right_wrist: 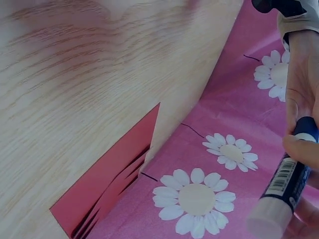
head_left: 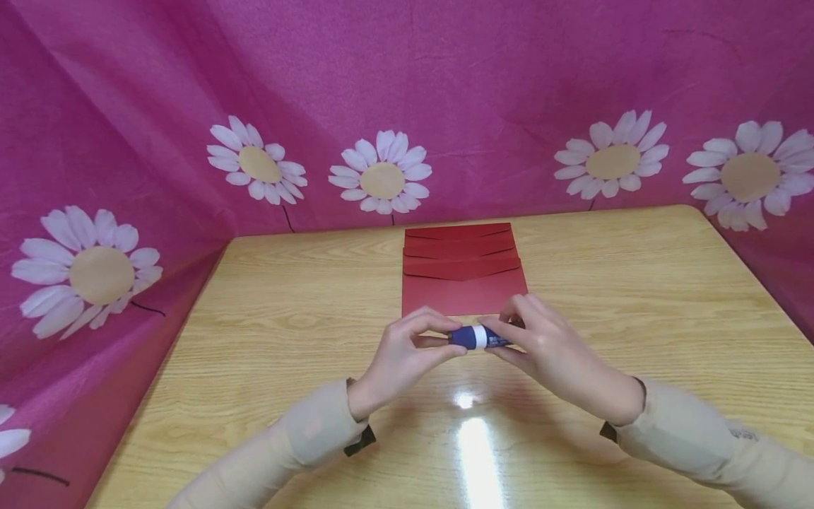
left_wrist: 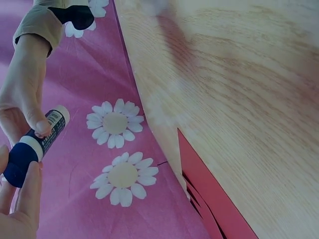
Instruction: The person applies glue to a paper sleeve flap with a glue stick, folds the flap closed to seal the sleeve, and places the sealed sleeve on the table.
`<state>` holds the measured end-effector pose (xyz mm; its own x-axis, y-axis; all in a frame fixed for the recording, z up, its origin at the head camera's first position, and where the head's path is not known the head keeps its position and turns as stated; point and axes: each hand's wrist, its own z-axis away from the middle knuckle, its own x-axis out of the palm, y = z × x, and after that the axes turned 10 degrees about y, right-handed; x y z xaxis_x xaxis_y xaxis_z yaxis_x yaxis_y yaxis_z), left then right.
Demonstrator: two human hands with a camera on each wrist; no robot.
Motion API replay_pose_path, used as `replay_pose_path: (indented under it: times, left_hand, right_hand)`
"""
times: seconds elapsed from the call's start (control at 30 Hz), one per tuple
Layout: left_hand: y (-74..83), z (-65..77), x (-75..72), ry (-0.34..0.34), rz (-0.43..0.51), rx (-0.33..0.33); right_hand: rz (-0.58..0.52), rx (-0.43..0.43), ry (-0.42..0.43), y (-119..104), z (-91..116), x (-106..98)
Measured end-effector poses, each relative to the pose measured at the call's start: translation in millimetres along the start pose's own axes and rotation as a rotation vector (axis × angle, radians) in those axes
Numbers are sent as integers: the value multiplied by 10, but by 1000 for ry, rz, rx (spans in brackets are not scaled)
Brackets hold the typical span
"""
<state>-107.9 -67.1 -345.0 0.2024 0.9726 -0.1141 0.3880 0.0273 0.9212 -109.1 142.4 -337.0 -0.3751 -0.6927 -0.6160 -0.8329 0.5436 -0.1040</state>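
Observation:
A glue stick (head_left: 480, 337) with a dark blue cap, a white band and a labelled blue body lies sideways between my two hands, above the table. My left hand (head_left: 407, 352) pinches the cap end between thumb and fingers. At the other end, my right hand (head_left: 543, 339) grips the labelled body. The right wrist view shows the barcode side of the glue stick (right_wrist: 286, 181) and its pale base; the left wrist view shows the blue cap (left_wrist: 20, 162) in the left fingers. Just beyond the hands lie red envelopes (head_left: 464, 293), overlapped with their flaps facing up.
The wooden table (head_left: 286, 304) has a bright light reflection near its front. Behind it and to the sides hangs a magenta cloth (head_left: 483, 85) printed with white daisies.

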Motion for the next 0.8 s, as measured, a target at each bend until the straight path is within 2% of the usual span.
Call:
replay_pose_path:
  times: [0.43, 0.8]
  left_hand:
    - [-19, -16, 33, -3, -22, 84]
    - [-12, -38, 38, -11, -85, 100]
  right_hand:
    - [-9, -4, 33, -13, -16, 42]
    - [28, 17, 14, -23, -17, 61]
